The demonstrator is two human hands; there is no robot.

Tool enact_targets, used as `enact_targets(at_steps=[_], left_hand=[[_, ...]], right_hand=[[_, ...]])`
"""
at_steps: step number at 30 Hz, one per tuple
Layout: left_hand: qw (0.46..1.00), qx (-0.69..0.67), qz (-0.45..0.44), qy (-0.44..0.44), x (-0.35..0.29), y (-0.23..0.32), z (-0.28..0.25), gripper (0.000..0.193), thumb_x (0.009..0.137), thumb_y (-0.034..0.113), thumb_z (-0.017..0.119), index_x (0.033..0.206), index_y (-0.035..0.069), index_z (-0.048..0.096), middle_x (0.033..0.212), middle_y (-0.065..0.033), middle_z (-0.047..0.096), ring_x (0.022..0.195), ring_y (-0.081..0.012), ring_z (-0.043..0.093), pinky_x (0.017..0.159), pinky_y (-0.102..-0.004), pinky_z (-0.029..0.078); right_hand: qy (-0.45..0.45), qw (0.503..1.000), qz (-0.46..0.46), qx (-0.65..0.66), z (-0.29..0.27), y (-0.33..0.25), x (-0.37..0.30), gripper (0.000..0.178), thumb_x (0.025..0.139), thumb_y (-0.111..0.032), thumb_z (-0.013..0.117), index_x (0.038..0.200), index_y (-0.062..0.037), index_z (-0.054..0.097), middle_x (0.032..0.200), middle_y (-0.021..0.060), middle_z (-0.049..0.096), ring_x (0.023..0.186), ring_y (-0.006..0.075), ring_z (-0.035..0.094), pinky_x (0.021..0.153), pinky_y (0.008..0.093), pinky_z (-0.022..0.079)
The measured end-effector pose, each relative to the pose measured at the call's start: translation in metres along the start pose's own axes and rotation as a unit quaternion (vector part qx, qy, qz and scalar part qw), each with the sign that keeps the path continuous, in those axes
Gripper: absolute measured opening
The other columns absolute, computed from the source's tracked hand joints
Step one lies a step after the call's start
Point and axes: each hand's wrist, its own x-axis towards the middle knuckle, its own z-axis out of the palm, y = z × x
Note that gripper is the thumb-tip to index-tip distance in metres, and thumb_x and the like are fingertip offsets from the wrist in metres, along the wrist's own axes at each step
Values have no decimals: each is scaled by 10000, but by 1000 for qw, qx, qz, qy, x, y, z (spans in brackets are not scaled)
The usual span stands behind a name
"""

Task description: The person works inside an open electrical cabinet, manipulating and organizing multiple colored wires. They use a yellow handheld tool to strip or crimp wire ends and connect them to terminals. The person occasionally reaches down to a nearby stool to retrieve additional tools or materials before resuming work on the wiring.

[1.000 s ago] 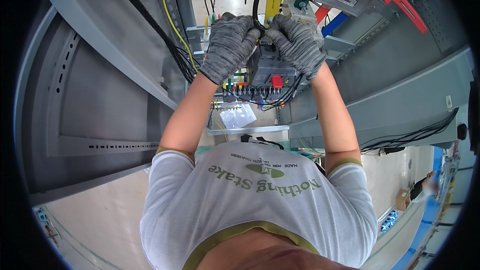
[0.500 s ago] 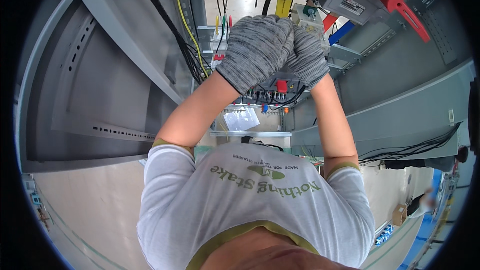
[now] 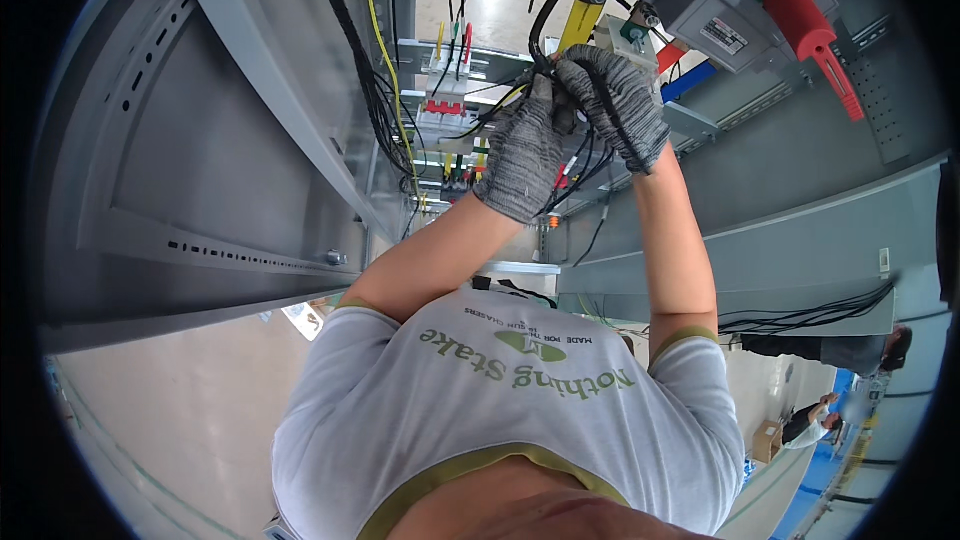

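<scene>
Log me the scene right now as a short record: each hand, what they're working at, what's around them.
Left hand: grey-gloved, at the lower part of a black cable bundle; fingertips partly hidden, grip unclear
Right hand: grey-gloved, close against the left at the same bundle; grip unclear
Beside the right hand: yellow bar, blue bar
Left of the hands: white block with red parts, yellow wire
Upper right: red handle on a grey box
</scene>
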Motion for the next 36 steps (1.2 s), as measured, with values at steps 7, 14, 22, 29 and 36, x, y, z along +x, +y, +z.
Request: enact_targets(at_steps=[7, 14, 22, 29, 36], left_hand=[[973, -213, -50, -67, 8, 0, -9, 513, 969, 340, 515, 1363, 26, 418, 824, -14, 522, 766, -125, 515, 702, -279, 461], [964, -230, -55, -122, 22, 0, -17, 361, 929, 273, 611, 1175, 16, 550, 758, -1, 522, 688, -119, 547, 606, -295, 504], [956, -226, -83, -167, 27, -14, -25, 258, 952, 329, 551, 1093, 114, 540, 711, 31, 499, 630, -157, 551, 567, -295, 490], [976, -163, -61, -127, 22, 5, -16, 202, 956, 254, 569, 1086, 101, 587, 875, 14, 597, 706, -48, 519, 595, -184, 426], [993, -59, 39, -99, 30, -7, -16, 149, 935, 175, 595, 1041, 72, 612, 898, 0, 617, 743, -52, 539, 623, -196, 446]], right_hand=[[-1, 882, 236, 409, 8, 21, -2, 185, 861, -166, 660, 936, 2, 641, 748, 70, 651, 573, 138, 602, 485, 222, 467], [-49, 802, 270, 530, 5, 24, -7, 226, 852, -139, 687, 1029, -19, 614, 792, 69, 661, 605, 122, 619, 465, 209, 489], [-95, 777, 244, 573, -2, 23, -29, 317, 913, -158, 614, 1199, -22, 597, 888, 69, 660, 784, 140, 630, 581, 204, 513], [-47, 857, 218, 464, -5, 26, -42, 289, 909, -247, 628, 1058, 0, 649, 886, 52, 685, 697, 94, 627, 573, 198, 508], [-26, 951, 157, 266, -11, 17, -34, 230, 881, -224, 641, 913, 2, 673, 740, 26, 646, 624, 97, 570, 584, 246, 478]])
